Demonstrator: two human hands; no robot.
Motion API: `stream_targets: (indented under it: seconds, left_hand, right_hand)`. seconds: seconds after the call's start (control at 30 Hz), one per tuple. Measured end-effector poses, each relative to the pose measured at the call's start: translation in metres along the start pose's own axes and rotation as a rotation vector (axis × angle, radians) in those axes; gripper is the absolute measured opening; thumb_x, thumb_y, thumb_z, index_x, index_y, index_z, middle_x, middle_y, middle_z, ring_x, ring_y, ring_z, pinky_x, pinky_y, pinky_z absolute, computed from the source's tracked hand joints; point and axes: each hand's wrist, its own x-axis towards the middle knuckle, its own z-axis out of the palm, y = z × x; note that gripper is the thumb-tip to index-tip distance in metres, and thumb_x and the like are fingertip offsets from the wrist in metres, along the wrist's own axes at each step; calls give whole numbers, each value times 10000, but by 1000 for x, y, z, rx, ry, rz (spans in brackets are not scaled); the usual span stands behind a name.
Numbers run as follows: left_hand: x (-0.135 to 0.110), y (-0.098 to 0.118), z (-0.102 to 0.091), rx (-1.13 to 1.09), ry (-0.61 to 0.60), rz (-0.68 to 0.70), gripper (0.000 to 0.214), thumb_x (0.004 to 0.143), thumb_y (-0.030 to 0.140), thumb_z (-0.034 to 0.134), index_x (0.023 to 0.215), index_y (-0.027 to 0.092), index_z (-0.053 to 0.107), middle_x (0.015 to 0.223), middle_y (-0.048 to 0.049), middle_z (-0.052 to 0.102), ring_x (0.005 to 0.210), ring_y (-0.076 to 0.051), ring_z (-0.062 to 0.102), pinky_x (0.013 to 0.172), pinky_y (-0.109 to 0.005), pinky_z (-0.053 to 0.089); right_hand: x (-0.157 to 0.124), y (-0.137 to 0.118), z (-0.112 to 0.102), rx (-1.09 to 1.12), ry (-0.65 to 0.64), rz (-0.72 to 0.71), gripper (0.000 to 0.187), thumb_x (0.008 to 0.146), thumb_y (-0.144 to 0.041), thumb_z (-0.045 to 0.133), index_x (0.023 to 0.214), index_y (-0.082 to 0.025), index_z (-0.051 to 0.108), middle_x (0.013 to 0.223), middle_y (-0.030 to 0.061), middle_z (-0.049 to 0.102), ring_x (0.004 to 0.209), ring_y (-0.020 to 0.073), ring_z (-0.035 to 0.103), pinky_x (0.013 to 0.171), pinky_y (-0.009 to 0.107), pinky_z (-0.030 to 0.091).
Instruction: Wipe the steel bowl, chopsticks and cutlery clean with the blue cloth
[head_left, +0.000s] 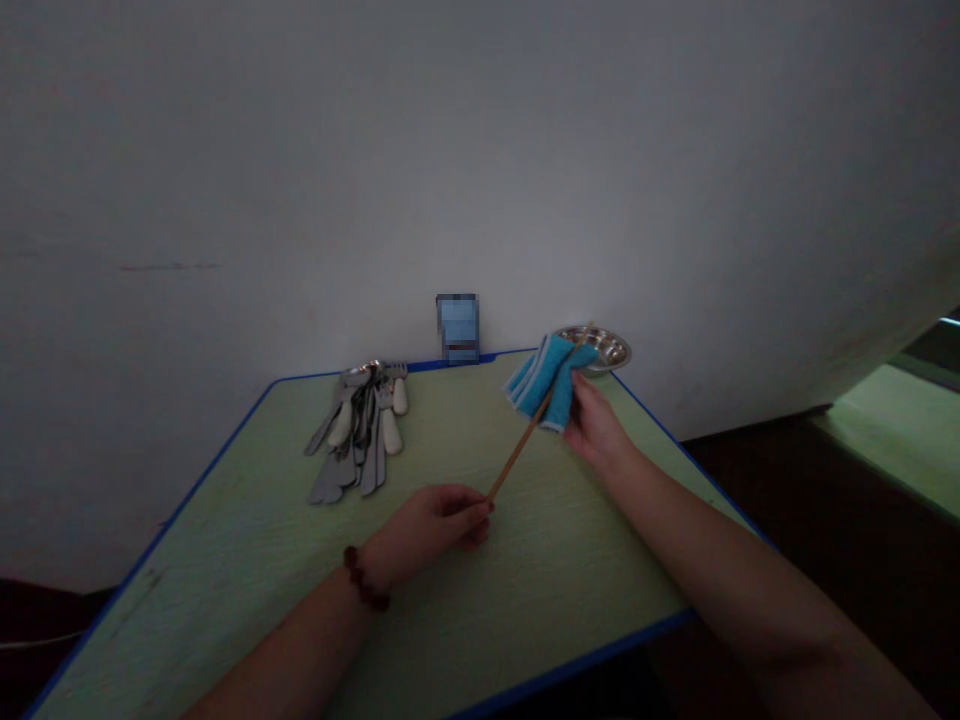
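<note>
At left hand (431,525), one chopstick (521,445) (probably).

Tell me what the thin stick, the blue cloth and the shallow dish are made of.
The thin stick looks like bamboo or pale wood: matte tan, no shine. The blue cloth seems terry or microfibre, with a soft nap. The shallow dish looks like polished steel, given its bright reflections.

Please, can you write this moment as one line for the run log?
left grip: wooden stick | right grip: blue cloth | nearby: steel bowl, cutlery pile
</note>
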Motion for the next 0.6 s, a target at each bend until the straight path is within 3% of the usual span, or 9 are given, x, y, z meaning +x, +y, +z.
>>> stream_targets:
  seconds: [0.4, 0.6]
  left_hand:
    - [0, -1, 1, 7, 17, 19, 256, 654, 405, 535, 700, 155, 558, 612, 20, 574, 585, -104, 522, 625, -243, 427]
    - [2, -4, 2, 5, 17, 35, 239, 661, 379, 537, 713, 147, 563, 609, 22, 566, 580, -104, 521, 625, -243, 423]
  right_hand:
    - [5, -8, -2, -10, 66, -68, 54, 695, -253, 562, 728, -217, 584, 722, -36, 655, 696, 127, 612, 738, 303, 500]
    - [4, -4, -3, -22, 24, -54, 90, 691, -269, 571, 756, -209, 590, 692, -39, 650, 619, 113, 604, 669, 274, 513]
